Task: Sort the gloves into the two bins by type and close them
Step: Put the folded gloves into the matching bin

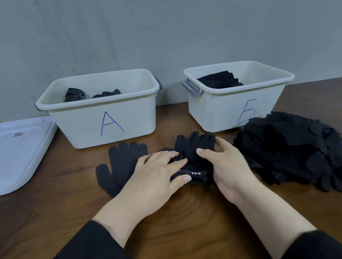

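Nearest the lens: two black sleeves point(90, 258), pushed up off bare forearms, over a dark brown wooden table point(174, 222) with visible grain.

Left hand point(149, 176): palm down, fingers nearly straight and spread, pressing flat on the near edge of a bunched black glove point(194, 148); thumb tip against a cuff band with small white lettering. Wrist lying across a second flat glove point(119, 164), knitted, black, palm-flat, fingers pointing toward the bins.

Right hand point(224, 164): fingers curved round the right side of the bunched glove, thumb on top of the fabric, gripping it. Bunched glove on the table midway between the hands, just in front of the gap between the two bins.

Bin A point(105, 118): pale cream plastic, rectangular with rounded corners, blue handwritten "A" on the front wall, lid off. Inside, black gloves with white dotted grip pattern point(74, 94), low against the front wall.

Bin B point(240, 106): same cream plastic, ribbed left corner, grey latch handle, blue "B" on the front, also uncovered. Inside, plain black fabric gloves point(221, 79), folded.

Right of the hands: large loose pile of black gloves point(296, 149), some plain, some with dotted mesh patches, touching the lower right corner of bin B.

Far left: translucent white lids point(13, 153), stacked flat on the table beside bin A.

Behind everything: grey scuffed wall point(157, 27).
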Motion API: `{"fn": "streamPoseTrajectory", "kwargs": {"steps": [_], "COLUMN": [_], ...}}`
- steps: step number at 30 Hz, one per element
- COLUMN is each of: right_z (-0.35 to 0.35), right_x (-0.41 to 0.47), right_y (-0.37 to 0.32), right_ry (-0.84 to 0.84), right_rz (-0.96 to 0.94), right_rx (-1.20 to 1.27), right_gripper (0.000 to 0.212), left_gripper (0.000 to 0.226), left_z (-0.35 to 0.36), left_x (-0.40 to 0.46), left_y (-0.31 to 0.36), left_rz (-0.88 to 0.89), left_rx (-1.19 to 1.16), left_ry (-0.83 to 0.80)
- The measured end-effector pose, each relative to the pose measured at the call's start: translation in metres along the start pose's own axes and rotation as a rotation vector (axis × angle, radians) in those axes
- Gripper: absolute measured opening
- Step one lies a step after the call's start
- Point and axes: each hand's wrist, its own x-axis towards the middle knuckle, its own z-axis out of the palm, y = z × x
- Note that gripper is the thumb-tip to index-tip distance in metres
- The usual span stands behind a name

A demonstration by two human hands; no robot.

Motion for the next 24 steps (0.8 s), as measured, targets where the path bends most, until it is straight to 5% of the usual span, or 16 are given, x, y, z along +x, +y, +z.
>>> {"fn": "streamPoseTrajectory", "kwargs": {"steps": [4,10,17,20,24], "right_z": [-0.001,-0.003,-0.001,-0.001,-0.001], "right_x": [-0.002,-0.006,-0.012,-0.011,-0.012], "right_y": [-0.004,-0.011,-0.019,-0.020,-0.022], "right_ry": [-0.006,-0.015,-0.106,-0.112,-0.128], "right_rz": [-0.105,-0.169,-0.204,-0.208,-0.203], "right_rx": [0.095,0.275,0.373,0.378,0.368], "right_gripper": [0.043,0.048,0.048,0.049,0.050], "left_gripper": [0.066,0.067,0.080,0.054,0.035], "left_z": [-0.004,-0.011,-0.012,-0.015,-0.018], "left_x": [0.000,-0.002,0.007,0.008,0.006], "left_y": [0.004,0.010,0.021,0.027,0.035], "left_rz": [-0.067,-0.241,-0.348,-0.294,-0.297], "left_rx": [-0.074,-0.577,-1.223,-1.600,-1.722], "left_ry": [0.136,0.274,0.207,0.133,0.099]}}
